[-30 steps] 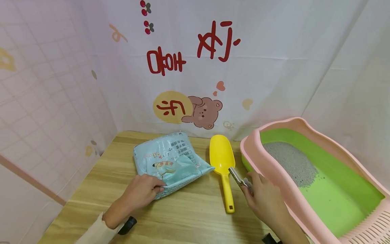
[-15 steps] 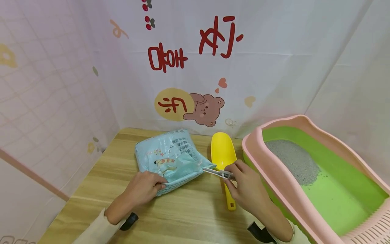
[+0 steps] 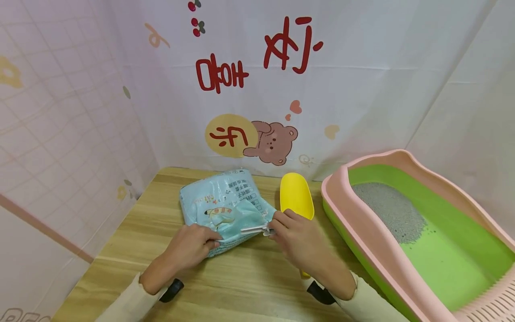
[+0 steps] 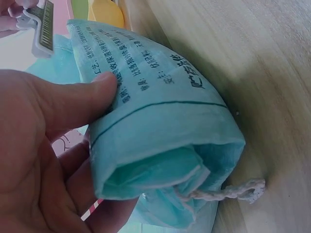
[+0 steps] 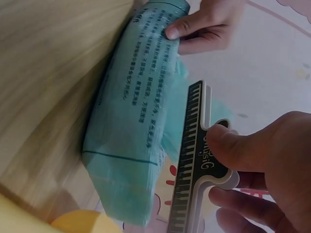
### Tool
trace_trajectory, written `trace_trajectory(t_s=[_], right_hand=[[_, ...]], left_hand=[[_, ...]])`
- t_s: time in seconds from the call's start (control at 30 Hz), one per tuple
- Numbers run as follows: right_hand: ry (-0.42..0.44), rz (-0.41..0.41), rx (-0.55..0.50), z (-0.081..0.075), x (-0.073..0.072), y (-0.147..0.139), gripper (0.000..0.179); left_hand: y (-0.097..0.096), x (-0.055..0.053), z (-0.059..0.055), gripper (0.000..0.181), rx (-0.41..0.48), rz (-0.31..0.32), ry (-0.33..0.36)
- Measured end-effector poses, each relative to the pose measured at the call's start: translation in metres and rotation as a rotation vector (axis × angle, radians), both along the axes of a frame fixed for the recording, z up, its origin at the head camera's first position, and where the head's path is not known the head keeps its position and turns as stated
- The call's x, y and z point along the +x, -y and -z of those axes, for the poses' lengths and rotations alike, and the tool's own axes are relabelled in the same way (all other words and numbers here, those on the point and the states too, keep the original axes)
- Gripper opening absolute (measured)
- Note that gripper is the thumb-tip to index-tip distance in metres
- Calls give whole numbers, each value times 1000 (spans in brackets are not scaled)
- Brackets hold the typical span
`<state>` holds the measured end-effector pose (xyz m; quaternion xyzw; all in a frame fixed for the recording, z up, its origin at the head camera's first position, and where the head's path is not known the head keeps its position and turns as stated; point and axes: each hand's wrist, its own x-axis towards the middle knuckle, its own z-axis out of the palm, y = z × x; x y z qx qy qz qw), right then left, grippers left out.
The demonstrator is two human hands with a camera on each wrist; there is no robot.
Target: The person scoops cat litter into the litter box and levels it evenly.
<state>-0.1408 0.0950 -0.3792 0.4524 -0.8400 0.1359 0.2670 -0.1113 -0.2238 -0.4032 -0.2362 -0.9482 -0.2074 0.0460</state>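
A light-blue plastic bag (image 3: pixel 217 197) with printed text and a cat drawing lies on the wooden table. My left hand (image 3: pixel 189 246) pinches its folded near edge; in the left wrist view the thumb (image 4: pixel 97 92) presses the printed side, and a rolled end with a twisted white cord (image 4: pixel 233 191) shows. My right hand (image 3: pixel 301 241) pinches a long clip (image 5: pixel 189 160) with a piano-key pattern and the word "Music", thumb against one handle. In the head view the clip overlaps the bag's folded right part. In the right wrist view it stands beside the bag's edge.
A yellow scoop (image 3: pixel 295 192) lies right of the bag, its handle mostly hidden behind my right hand. Further right stands a green litter box (image 3: pixel 446 268) with a pink rim (image 3: pixel 378 223) and grey litter (image 3: pixel 390 210) inside. A white patterned wall covering (image 3: pixel 342 89) hangs behind.
My right hand has moved left with the clip, from beside the litter box, past the scoop, to the bag's right edge. My left hand keeps hold of the fold.
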Motion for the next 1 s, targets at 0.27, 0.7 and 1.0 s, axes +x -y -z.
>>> trace_trajectory(t_s=[0.27,0.7,1.0], right_hand=[[-80,-30,101,3,-5,14,17],[-113,-95,201,7,-16,37,17],[-69,-84,189,11,-18,42,14]], left_hand=[[0,1,0,7,-20,1,-11],[0,-1,0,9,-12,-13,24],[1,-1,-1,8,11,-5,25]])
